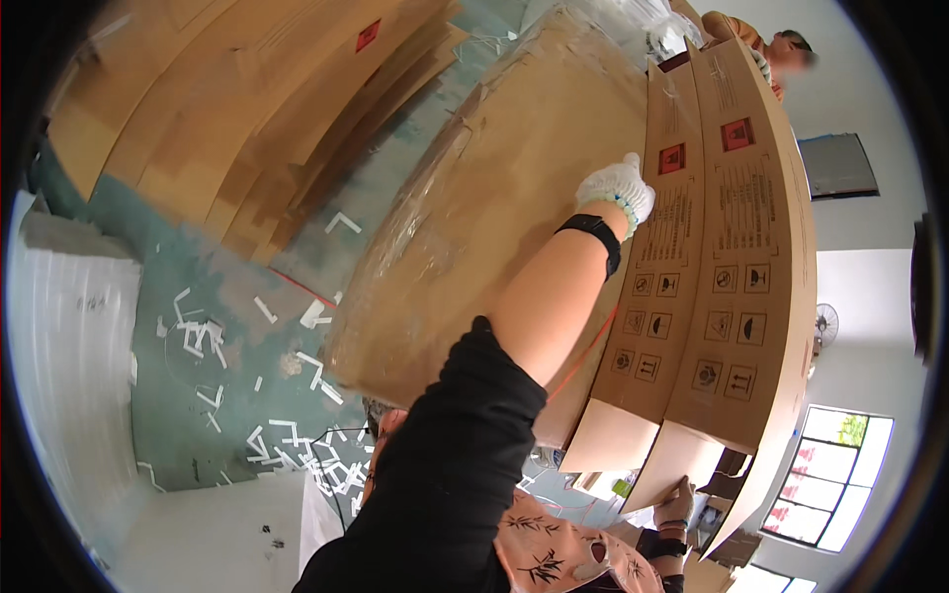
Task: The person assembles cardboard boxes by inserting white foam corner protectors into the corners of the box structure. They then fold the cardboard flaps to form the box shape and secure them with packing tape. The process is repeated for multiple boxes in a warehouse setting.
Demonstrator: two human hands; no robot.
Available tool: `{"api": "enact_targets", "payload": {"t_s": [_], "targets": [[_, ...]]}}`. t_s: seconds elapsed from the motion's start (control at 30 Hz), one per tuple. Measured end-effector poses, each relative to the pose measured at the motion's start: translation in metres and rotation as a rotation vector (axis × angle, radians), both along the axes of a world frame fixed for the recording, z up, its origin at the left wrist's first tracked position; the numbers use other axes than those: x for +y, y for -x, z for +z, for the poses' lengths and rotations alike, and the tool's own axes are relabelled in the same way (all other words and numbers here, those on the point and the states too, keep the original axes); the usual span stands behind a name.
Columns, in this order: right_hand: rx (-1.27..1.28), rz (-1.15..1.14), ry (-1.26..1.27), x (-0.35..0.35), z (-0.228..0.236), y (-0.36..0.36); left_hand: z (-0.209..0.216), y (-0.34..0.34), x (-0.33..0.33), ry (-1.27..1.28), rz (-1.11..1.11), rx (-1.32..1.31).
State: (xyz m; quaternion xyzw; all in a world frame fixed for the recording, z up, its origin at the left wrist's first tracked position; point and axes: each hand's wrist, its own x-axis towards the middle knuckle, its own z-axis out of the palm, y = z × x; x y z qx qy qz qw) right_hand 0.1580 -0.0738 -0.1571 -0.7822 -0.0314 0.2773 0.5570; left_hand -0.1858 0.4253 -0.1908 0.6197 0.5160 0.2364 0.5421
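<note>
My left hand [618, 193], in a white knit glove below a black wristband, reaches across a film-wrapped brown slab [494, 198]. Its fingers look curled, beside the near edge of a printed cardboard carton [667, 237]; what they hold, if anything, is hidden. A second printed carton [736, 257] stands against the first. Both have red labels and handling symbols. At the lower right, my right hand [675, 504] grips the edge of an open cardboard flap [672, 460] at the cartons' near end.
Large brown cardboard sheets [217, 128] lean at the upper left. White strips [287, 450] litter the green floor [227, 415]. A white wrapped stack [74, 326] stands at the far left. Beyond the cartons' far end is another person [736, 30]. A red cord [583, 356] crosses the slab.
</note>
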Motion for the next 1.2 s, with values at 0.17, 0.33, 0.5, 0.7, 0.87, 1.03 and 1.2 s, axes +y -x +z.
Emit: {"api": "enact_targets", "payload": {"t_s": [0.17,0.33,0.5,0.7,0.87,1.03,1.2], "targets": [[0.001,-0.09,0.047,-0.008,-0.002,0.0,-0.002,-0.014,0.038,0.07,-0.068,0.015],[-0.083,-0.129,0.049,0.0,0.006,0.028,-0.001,-0.036,0.052,0.077,-0.182,-0.024],[-0.058,-0.142,0.089,0.011,0.01,0.05,-0.006,-0.055,0.058,0.063,-0.202,-0.04],[-0.037,-0.184,0.068,0.015,0.012,0.069,-0.017,-0.059,0.057,0.063,-0.149,-0.131],[0.032,-0.167,0.049,-0.018,0.005,0.049,-0.013,-0.051,0.058,0.07,-0.172,-0.148],[0.011,-0.174,0.04,-0.045,0.001,0.023,-0.012,-0.04,0.048,0.082,-0.177,-0.202],[0.041,-0.159,0.028,-0.033,0.001,0.031,-0.071,-0.068,-0.002,0.003,-0.424,-0.056]]}}
